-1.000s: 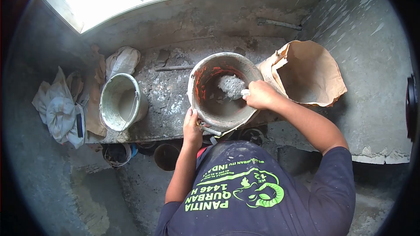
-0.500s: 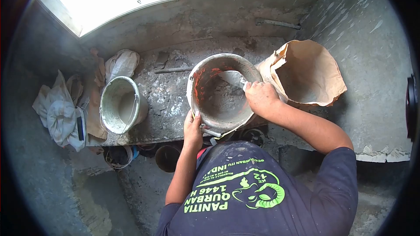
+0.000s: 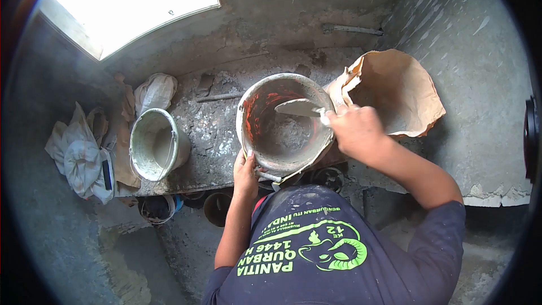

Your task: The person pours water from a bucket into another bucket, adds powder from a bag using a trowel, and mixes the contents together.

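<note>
A round grey bucket [image 3: 244, 130] with orange-red stains inside stands in front of me, with grey powdery material at its bottom. My left hand [image 3: 246, 176] grips the bucket's near left rim, close to its handle [image 3: 267, 175]. Over the bucket's right rim, my right hand [image 3: 357, 130] is closed round the grip of a trowel [image 3: 296, 107]. The trowel's blade lies over the bucket's opening, pointing left. Just right of the bucket stands an open brown paper bag [image 3: 418, 93].
A pale green bucket [image 3: 182, 149] stands on the dusty ledge [image 3: 212, 130] at left. White sacks [image 3: 82, 155] lie farther left. A stick [image 3: 219, 96] rests behind. Below the ledge are more containers [image 3: 217, 208]. A window [image 3: 130, 8] is at upper left.
My right hand has moved right and slightly down, bringing the trowel toward the right rim with its blade higher above the material. My left hand stays on the bucket, which shifted slightly in view.
</note>
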A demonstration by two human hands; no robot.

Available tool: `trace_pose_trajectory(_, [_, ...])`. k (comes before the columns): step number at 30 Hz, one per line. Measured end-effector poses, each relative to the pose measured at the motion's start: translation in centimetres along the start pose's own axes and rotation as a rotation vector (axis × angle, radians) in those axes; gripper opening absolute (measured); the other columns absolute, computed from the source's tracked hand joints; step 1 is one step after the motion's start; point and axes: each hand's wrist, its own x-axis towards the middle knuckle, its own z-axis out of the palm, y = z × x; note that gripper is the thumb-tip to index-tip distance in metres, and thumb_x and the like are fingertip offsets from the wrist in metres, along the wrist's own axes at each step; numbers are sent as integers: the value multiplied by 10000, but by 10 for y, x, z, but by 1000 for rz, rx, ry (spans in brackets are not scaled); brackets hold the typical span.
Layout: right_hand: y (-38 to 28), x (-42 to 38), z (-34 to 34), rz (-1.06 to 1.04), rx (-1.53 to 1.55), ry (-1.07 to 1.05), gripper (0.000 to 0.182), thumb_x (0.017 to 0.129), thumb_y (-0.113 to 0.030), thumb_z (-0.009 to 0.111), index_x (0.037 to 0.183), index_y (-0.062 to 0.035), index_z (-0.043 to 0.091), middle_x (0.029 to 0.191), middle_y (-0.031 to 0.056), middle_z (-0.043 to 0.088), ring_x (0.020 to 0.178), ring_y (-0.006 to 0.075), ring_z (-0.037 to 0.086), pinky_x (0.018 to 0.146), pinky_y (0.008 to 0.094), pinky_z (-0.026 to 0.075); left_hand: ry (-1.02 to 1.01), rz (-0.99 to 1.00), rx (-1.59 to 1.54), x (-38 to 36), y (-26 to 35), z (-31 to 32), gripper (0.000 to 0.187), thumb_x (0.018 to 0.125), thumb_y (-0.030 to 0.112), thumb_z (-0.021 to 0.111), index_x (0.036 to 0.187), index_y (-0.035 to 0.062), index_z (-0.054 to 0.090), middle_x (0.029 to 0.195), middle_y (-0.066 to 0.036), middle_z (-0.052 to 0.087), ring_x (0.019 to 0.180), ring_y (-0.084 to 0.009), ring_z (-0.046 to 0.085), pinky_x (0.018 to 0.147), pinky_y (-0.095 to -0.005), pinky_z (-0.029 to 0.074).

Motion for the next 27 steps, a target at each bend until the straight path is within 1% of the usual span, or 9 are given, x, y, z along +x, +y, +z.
trace_pose_trajectory(5, [79, -51, -108, 110, 317, 162, 333, 767, -163, 743, 1087, -74, 723, 900, 104, 701, 764, 328, 674, 673, 432, 527, 46, 24, 29, 0, 3, 3, 359, 1087, 241, 490, 1414, 96, 524, 1127, 30, 646, 883, -41, 594, 691, -219, 505])
trace_pose_trajectory(7, [99, -74, -152, 354, 373, 42, 374, 750, -127, 763, 1116, -65, 715, 939, 120, 712, 836, 332, 666, 749, 432, 520, 42, 12, 23, -2, 5, 7, 373, 1087, 246, 492, 1425, 91, 517, 1149, 25, 648, 878, -43, 598, 679, -211, 500])
trace_pose_trajectory(9, [133, -113, -140, 180, 134, 432, 357, 740, -132, 788, 1083, -61, 720, 964, 146, 716, 932, 346, 655, 826, 431, 513, 52, 23, 6, -1, 6, 7, 379, 1087, 247, 494, 1428, 83, 514, 1170, 12, 652, 897, -52, 613, 685, -218, 511])
trace_pose_trajectory(10, [145, -118, -135, 176, 137, 429, 357, 740, -132, 788, 1083, -61, 720, 964, 146, 716, 932, 346, 655, 826, 431, 513, 52, 26, -3, -2, 7, 9, 380, 1086, 243, 495, 1428, 79, 513, 1172, 5, 654, 913, -54, 619, 692, -219, 515])
trace_pose_trajectory(12, [160, -126, -131, 455, 124, 121, 322, 733, -137, 805, 1034, -47, 735, 1002, 161, 721, 999, 347, 646, 911, 427, 498, 40, 33, -14, 0, 3, 7, 389, 1074, 248, 519, 1421, 73, 517, 1181, -14, 656, 952, -71, 633, 712, -232, 529])
trace_pose_trajectory(16, [172, -69, -66, 597, 47, -426, 280, 756, -221, 825, 938, -23, 745, 962, 188, 737, 932, 365, 710, 831, 450, 558, 53, 42, -1, 4, -6, -2, 401, 1047, 282, 567, 1402, 99, 536, 1180, 1, 656, 965, -105, 634, 727, -282, 537])
trace_pose_trajectory(21, [194, -45, 67, 237, -261, -528, 121, 719, -110, 768, 836, -80, 783, 885, 153, 755, 887, 290, 747, 746, 412, 580, 26, 32, 30, 7, -5, -10, 391, 1018, 187, 541, 1392, 78, 525, 1174, -3, 650, 937, -106, 633, 715, -271, 537])
trace_pose_trajectory(24, [192, -37, 103, 217, -240, -561, 181, 775, -158, 748, 924, -63, 785, 1005, 144, 754, 962, 277, 742, 817, 418, 568, 2, 34, -45, 5, -3, -9, 384, 1024, 181, 526, 1389, 64, 514, 1171, -23, 646, 908, -107, 643, 693, -266, 546])
trace_pose_trajectory(27, [184, -37, 108, 214, -55, -594, 215, 813, -208, 748, 934, -33, 780, 991, 177, 748, 965, 316, 734, 842, 445, 567, 57, 34, -51, 1, 1, 2, 366, 1049, 213, 524, 1379, 54, 517, 1156, -32, 650, 883, -98, 644, 674, -247, 540])
